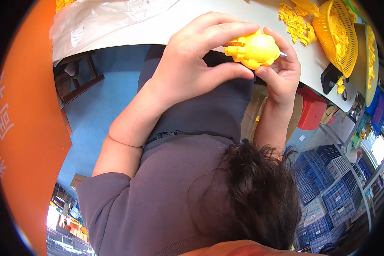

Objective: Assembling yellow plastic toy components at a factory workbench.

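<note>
A yellow rounded plastic toy part (257,48) is held between both hands, just over the near edge of the white table (158,32). My left hand (200,53) grips it with the thumb below and the fingers along the top. Around its right end closes my right hand (283,64), thumb underneath. A short metal pin (283,54) sticks out of that end, between the right thumb and fingers. Stubby yellow prongs project from the left end. The palms hide parts of the piece.
A yellow plastic basket (335,40) of small yellow parts stands at the far right, beside a loose heap of them (296,23). A black phone-like object (330,79) lies near the table edge. Clear plastic sheeting (98,23) covers the left. Blue crates (324,200) stand lower right, near a red stool (311,111).
</note>
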{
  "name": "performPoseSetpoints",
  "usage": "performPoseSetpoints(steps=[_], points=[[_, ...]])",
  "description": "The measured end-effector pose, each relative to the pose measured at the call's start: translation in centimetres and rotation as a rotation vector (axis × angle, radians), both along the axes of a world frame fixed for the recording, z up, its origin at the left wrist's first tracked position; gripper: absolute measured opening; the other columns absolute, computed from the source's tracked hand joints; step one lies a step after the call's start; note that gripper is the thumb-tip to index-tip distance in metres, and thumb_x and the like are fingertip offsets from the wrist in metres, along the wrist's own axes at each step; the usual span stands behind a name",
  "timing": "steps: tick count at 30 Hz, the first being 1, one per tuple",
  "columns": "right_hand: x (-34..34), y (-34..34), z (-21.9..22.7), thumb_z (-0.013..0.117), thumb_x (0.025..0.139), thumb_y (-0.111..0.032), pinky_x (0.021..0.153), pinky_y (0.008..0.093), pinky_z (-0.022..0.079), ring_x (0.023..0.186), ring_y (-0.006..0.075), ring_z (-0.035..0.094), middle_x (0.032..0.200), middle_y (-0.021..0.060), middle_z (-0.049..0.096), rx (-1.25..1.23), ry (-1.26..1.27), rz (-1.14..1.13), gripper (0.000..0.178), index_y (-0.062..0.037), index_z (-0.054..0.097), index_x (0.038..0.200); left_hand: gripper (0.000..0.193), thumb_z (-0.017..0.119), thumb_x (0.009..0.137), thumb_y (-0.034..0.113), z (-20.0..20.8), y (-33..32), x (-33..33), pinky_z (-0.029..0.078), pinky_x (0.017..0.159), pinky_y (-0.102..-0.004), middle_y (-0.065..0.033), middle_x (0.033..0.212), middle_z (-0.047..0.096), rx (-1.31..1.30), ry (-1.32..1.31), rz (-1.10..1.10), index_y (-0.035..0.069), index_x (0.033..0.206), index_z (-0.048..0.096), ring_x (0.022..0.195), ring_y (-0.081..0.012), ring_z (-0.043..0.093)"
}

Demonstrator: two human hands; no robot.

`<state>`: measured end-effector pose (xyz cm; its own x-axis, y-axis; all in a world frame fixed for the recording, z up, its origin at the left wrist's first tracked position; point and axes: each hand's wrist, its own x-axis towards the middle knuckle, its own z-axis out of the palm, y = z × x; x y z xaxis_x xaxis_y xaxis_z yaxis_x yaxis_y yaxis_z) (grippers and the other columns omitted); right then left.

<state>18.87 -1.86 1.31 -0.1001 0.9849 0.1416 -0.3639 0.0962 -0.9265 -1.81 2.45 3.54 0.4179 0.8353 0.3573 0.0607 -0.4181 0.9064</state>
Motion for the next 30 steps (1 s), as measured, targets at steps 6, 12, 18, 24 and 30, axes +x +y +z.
performPoseSetpoints(steps=[6, 12, 18, 24, 30], points=[[-0.3, -0.3, -0.2, 0.076, 0.078, 0.009, 0.101, 0.0381, 0.051, 0.119, 0.0271, 0.060, 0.135, 0.0202, 0.054, -0.009, 0.036, 0.024, 0.066, 0.0101, 0.047, 0.137, 0.061, 0.085, 0.069, 0.002, 0.4, -0.4, -0.4, 0.054, 0.087, -0.0269, -0.0081, 0.112, 0.062, -0.060, 0.053, -0.035, 0.004, 0.127, 0.065, 0.102, -0.0169, 0.062], [-0.3, -0.4, -0.7, 0.072, 0.079, 0.013, 0.102, 0.0384, 0.051, 0.123, 0.0296, 0.058, 0.137, 0.0213, 0.053, 0.075, 0.089, 0.048, 0.067, 0.0093, 0.045, 0.139, 0.061, 0.083, 0.070, -0.002, 0.9, -1.0, 0.5, 0.051, 0.093, -0.0274, -0.0082, 0.116, 0.057, -0.190, -0.158, -0.061, 0.002, 0.128, 0.064, 0.107, -0.0176, 0.060], [-0.1, -0.5, -0.6, 0.072, 0.082, 0.002, 0.104, 0.0398, 0.048, 0.124, 0.0290, 0.057, 0.136, 0.0212, 0.054, -0.007, 0.181, 0.046, 0.066, 0.0074, 0.042, 0.141, 0.053, 0.081, 0.073, -0.002, 1.8, -1.0, 0.1, 0.053, 0.093, -0.0292, -0.0100, 0.120, 0.056, -0.212, -0.148, -0.090, 0.001, 0.124, 0.066, 0.110, -0.0183, 0.060], [0.9, 0.1, -0.1, 0.067, 0.089, -0.024, 0.091, 0.0317, 0.053, 0.114, 0.0251, 0.061, 0.128, 0.0193, 0.057, -0.197, 0.205, 0.157, 0.071, 0.0059, 0.034, 0.144, 0.040, 0.075, 0.076, -0.004, 2.8, -0.5, -0.9, 0.057, 0.087, -0.0290, -0.0112, 0.121, 0.056, -0.258, -0.041, -0.127, 0.003, 0.115, 0.070, 0.107, -0.0186, 0.063], [0.3, 0.3, 0.4, 0.060, 0.094, -0.027, 0.074, 0.0264, 0.052, 0.099, 0.0172, 0.062, 0.120, 0.0145, 0.060, -0.232, 0.127, 0.165, 0.064, 0.0067, 0.038, 0.143, 0.038, 0.070, 0.071, -0.009, 1.9, -0.3, -0.7, 0.057, 0.083, -0.0295, -0.0124, 0.113, 0.062, -0.037, 0.049, -0.021, 0.004, 0.106, 0.073, 0.099, -0.0209, 0.067]])
